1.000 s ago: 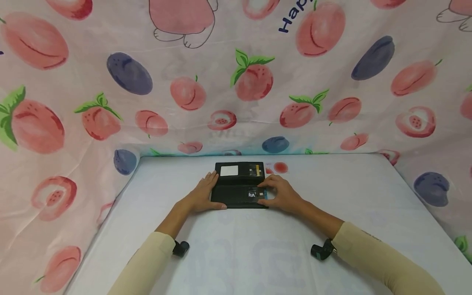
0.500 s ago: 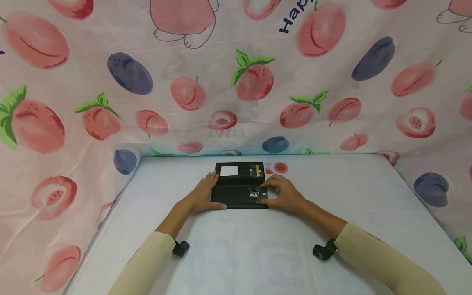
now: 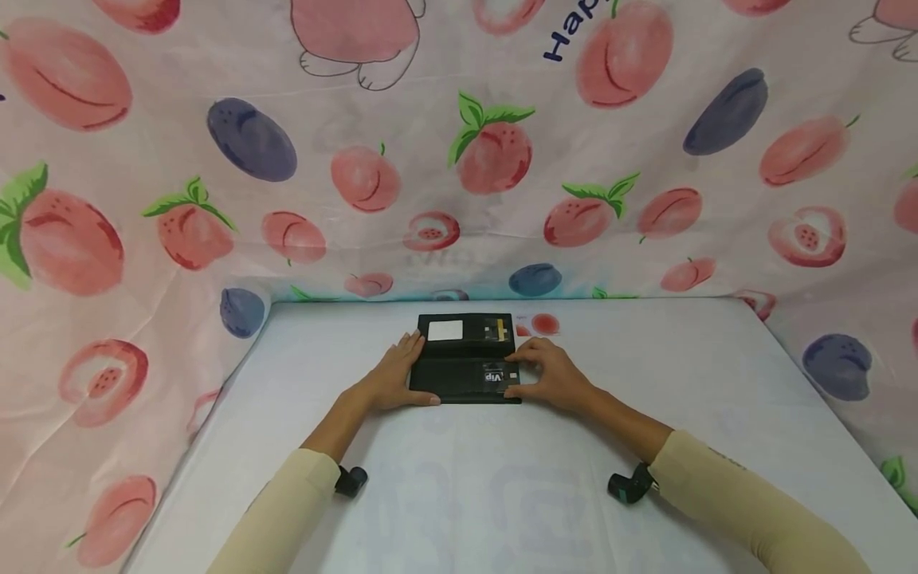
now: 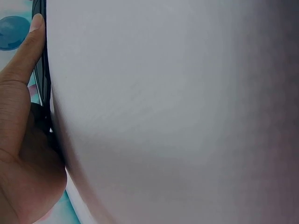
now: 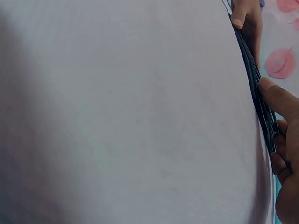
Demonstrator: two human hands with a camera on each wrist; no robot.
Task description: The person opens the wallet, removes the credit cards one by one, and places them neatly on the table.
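A black long wallet (image 3: 452, 383) lies unfolded on the white table, its upper flap holding a white card or paper (image 3: 445, 330) and a card with a yellow strip (image 3: 501, 329). My left hand (image 3: 390, 379) grips the wallet's left side, the thumb along the front edge and the fingers up at the fold. At the lower flap's right end, a dark card lettered "Vip" (image 3: 495, 376) shows in a clear pocket. My right hand (image 3: 548, 373) holds that card at its right end, thumb below and fingers above. In the right wrist view the wallet (image 5: 254, 88) appears edge-on, with the right thumb against it.
The white tablecloth (image 3: 459, 486) spreads around the wallet, with a printed red fruit (image 3: 545, 324) beside its upper right corner. A peach-patterned cloth (image 3: 402, 119) hangs behind the table. Black wrist cameras sit at the left cuff (image 3: 351, 481) and the right cuff (image 3: 631, 484).
My right hand has shifted slightly right with the "Vip" card, and more of its lettering shows. A blue patch by the fingers is out of sight. The left hand has stayed put.
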